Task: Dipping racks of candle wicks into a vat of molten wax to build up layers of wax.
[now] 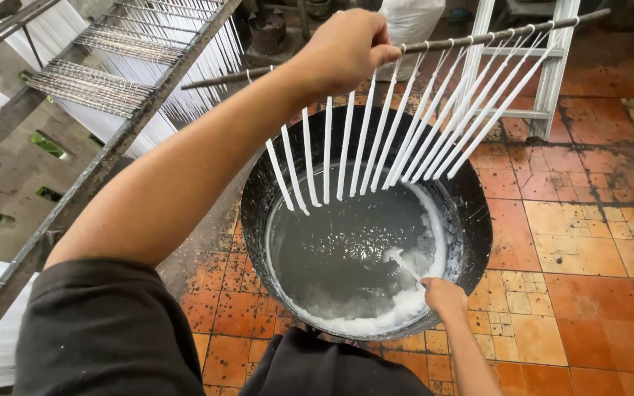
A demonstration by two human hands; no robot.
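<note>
My left hand grips a long thin dark rod held level above a big black round pot. Several thin white candles hang from the rod on strings and swing at a slant over the pot. The pot holds clear liquid with white wax crust along its near and right side. My right hand rests at the pot's near rim and holds a thin white stick that reaches into the liquid.
A slanted metal rack on the left carries more rods with hanging white candles. A white ladder frame stands behind the pot. Orange floor tiles, stained with wax, lie all around. Dark cans stand at the back.
</note>
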